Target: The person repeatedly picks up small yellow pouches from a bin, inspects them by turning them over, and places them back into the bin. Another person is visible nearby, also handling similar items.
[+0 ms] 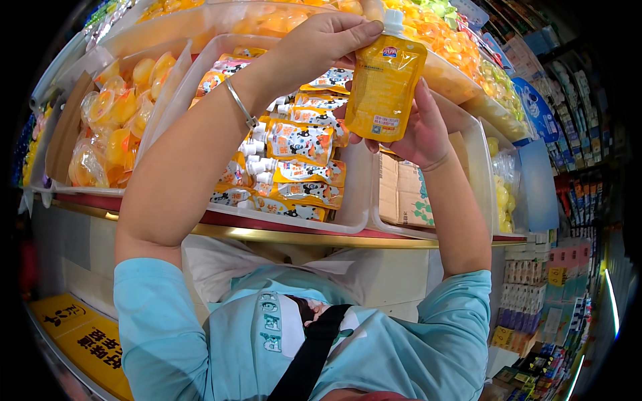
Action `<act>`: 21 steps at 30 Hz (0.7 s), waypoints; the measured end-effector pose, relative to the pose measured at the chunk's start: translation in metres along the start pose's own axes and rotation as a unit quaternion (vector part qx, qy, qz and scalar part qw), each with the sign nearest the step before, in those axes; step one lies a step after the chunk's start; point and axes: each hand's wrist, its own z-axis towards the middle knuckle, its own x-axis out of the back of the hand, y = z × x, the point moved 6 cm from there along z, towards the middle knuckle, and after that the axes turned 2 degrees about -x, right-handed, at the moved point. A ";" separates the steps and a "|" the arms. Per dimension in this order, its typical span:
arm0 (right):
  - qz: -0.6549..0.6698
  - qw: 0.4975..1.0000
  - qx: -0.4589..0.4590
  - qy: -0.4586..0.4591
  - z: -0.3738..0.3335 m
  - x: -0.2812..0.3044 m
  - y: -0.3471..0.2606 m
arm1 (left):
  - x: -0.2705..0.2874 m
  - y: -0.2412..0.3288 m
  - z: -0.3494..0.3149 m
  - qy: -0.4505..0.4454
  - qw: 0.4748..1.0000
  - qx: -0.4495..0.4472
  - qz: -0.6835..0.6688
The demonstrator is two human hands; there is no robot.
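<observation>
The yellow pouch (pixel 384 93) is up above a clear bin (pixel 358 200) and its cartoon-printed packs (pixel 301 140). I see the right hand (pixel 429 134) curved behind it, but can't tell whether it grips; the left hand (pixel 334 35) pinches the top beside the white cap (pixel 393 18). If that pinch slipped, it could drop; squeezing hard might strain the cap.

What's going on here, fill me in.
A person is holding up a yellow spouted pouch with both hands. The left hand grips it near the white cap, which is on; the right hand supports it from behind. Cartoon-printed spouted pouches lie piled in a translucent bin in front.
</observation>
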 end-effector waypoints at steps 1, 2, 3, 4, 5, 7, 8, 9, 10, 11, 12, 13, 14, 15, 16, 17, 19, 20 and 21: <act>-0.006 1.000 -0.003 0.004 0.000 0.001 0.000 | 0.000 0.001 0.000 -0.002 1.000 -0.001 0.000; -0.012 1.000 -0.007 0.007 0.000 0.002 0.001 | 0.000 0.001 0.000 -0.004 1.000 -0.002 -0.001; -0.018 1.000 -0.010 0.011 -0.001 0.003 0.001 | -0.001 0.001 0.000 -0.005 1.000 -0.002 -0.001; -0.016 1.000 -0.011 0.010 -0.001 0.005 0.002 | -0.001 0.001 0.000 -0.005 1.000 -0.004 -0.001; -0.015 1.000 -0.011 0.010 -0.001 0.006 0.003 | -0.002 0.001 -0.001 -0.004 1.000 -0.006 -0.001; -0.019 1.000 -0.012 0.013 -0.001 0.007 0.003 | -0.002 0.002 -0.001 -0.004 1.000 -0.007 -0.003; -0.023 1.000 -0.011 0.017 -0.001 0.007 0.002 | -0.002 0.002 -0.001 -0.005 1.000 -0.006 -0.005; -0.028 0.999 -0.010 0.020 -0.001 0.007 0.002 | -0.002 0.002 -0.001 -0.006 1.000 -0.005 -0.007; -0.032 0.999 -0.008 0.024 -0.001 0.007 0.002 | -0.002 0.002 -0.001 -0.004 1.000 -0.006 -0.007; -0.036 0.999 -0.007 0.028 0.000 0.006 0.002 | -0.001 0.002 -0.001 -0.003 1.000 -0.006 -0.006; -0.040 0.999 -0.005 0.032 0.000 0.006 0.002 | -0.001 0.002 -0.001 -0.002 1.000 -0.007 -0.007; -0.048 0.998 -0.004 0.026 0.000 0.006 0.002 | -0.001 0.001 -0.001 -0.005 1.000 -0.007 -0.010; -0.057 0.998 -0.004 0.019 0.000 0.008 0.002 | -0.001 0.001 -0.001 -0.007 1.000 -0.007 -0.014; -0.065 0.998 -0.003 0.012 0.000 0.008 0.002 | -0.001 0.000 -0.001 -0.010 1.000 -0.006 -0.018; -0.062 0.997 0.018 0.044 0.000 0.008 0.001 | -0.003 0.001 -0.001 -0.023 0.999 -0.004 -0.030; -0.059 0.995 0.040 0.076 0.000 0.005 0.000 | -0.004 0.001 -0.001 -0.035 0.999 -0.003 -0.041; -0.064 0.994 0.066 0.059 0.000 0.002 -0.002 | -0.007 0.002 -0.003 -0.055 0.997 0.002 -0.060; -0.071 0.995 0.071 0.010 0.000 0.002 -0.001 | -0.008 0.003 -0.004 -0.062 0.996 0.006 -0.068; -0.078 0.993 0.076 -0.037 -0.001 -0.001 -0.001 | -0.011 0.002 -0.004 -0.071 0.995 0.011 -0.076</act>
